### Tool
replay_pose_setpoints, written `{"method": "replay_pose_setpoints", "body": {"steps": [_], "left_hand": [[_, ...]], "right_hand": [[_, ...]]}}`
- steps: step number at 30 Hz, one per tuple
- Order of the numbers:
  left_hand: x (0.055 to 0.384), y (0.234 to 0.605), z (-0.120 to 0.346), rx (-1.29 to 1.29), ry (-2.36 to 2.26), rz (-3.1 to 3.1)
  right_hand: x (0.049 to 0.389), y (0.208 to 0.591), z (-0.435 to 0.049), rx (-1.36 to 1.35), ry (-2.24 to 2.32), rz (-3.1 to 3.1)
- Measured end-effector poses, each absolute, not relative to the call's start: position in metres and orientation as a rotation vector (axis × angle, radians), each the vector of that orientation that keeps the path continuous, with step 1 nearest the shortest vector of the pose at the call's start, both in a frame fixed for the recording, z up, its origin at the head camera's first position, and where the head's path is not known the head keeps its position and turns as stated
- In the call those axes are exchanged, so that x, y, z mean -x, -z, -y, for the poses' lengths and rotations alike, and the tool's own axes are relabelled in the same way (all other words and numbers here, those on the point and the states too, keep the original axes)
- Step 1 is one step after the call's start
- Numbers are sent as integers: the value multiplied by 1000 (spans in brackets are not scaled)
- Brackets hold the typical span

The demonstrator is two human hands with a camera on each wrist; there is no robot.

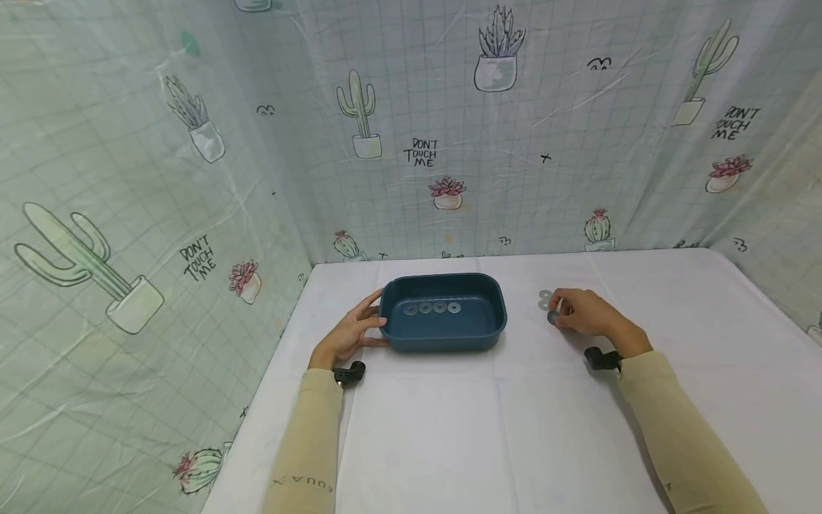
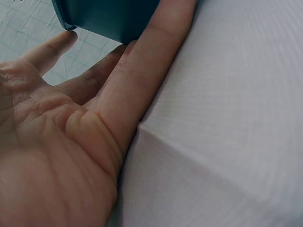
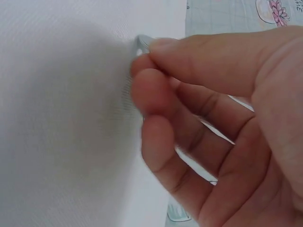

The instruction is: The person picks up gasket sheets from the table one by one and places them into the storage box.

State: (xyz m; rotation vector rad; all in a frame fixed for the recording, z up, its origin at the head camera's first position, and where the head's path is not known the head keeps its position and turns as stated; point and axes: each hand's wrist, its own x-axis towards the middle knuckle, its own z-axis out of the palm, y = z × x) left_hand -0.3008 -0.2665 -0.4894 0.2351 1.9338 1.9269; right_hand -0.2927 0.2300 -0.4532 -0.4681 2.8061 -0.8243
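Observation:
A dark blue rectangular tray (image 1: 443, 343) stands on the white-covered table. Several flat metal washers (image 1: 454, 308) lie in a row on its floor. My left hand (image 1: 349, 332) is at the tray's left end, its fairly straight fingers touching the wall; the left wrist view shows those fingers (image 2: 128, 80) reaching to the tray's side (image 2: 104, 19). To the right of the tray, my right hand (image 1: 586, 312) pinches a washer (image 1: 553, 318) between thumb and fingertips, low over the cloth. Seen from the right wrist, that washer (image 3: 143, 41) is tilted and partly covered by the fingers. Loose washers (image 1: 545, 294) lie just beyond it.
White cloth (image 1: 437, 428) covers the table. A hanging sheet printed with cacti (image 1: 359, 114) closes off the back and sides. Each wrist wears a small black camera, one on the left (image 1: 349, 373) and one on the right (image 1: 601, 358).

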Motion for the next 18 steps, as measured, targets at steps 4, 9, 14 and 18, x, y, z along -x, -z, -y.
{"method": "replay_pose_setpoints", "body": {"steps": [4,9,14,18], "left_hand": [[301,490,267,-231,-1929,-1933],[300,489,266,-234,-1925,-1937],[301,489,266,-232,-1925,-1951],[301,490,266,-228,-1929,-1947]], "right_hand": [[294,455,-230,460,863,-2814],[294,455,-230,478,900,-2835],[294,453,-229,476,930,-2849],[295,452,-227,454,967,-2846]]}}
